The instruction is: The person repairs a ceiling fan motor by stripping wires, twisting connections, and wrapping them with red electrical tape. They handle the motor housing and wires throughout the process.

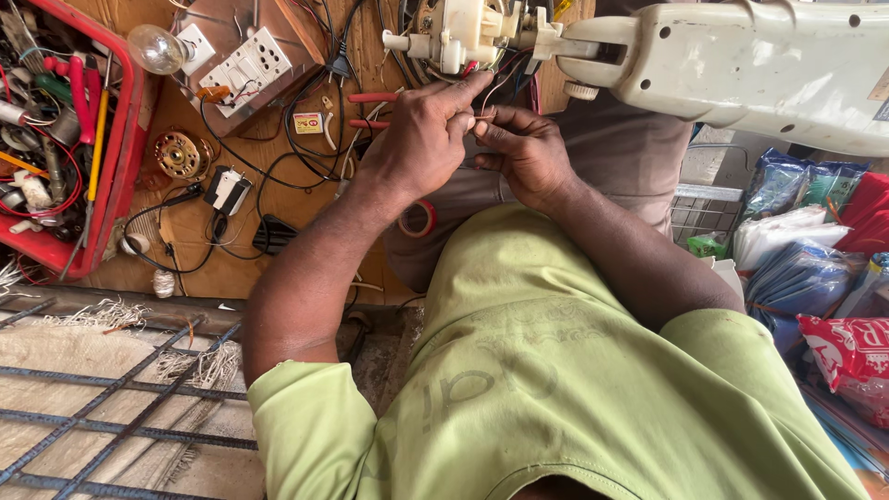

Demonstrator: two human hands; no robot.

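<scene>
Below the white motor (460, 35) | left hand (421, 139), right hand (528, 153) | both grips pinch thin wires (500, 81), fingertips partly hidden

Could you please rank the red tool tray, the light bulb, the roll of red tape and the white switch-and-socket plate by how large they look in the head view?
Largest to smallest:
1. red tool tray, though the frame cuts it off
2. white switch-and-socket plate
3. light bulb
4. roll of red tape, partly hidden behind the forearm, so its place after the bulb is unsure
</scene>
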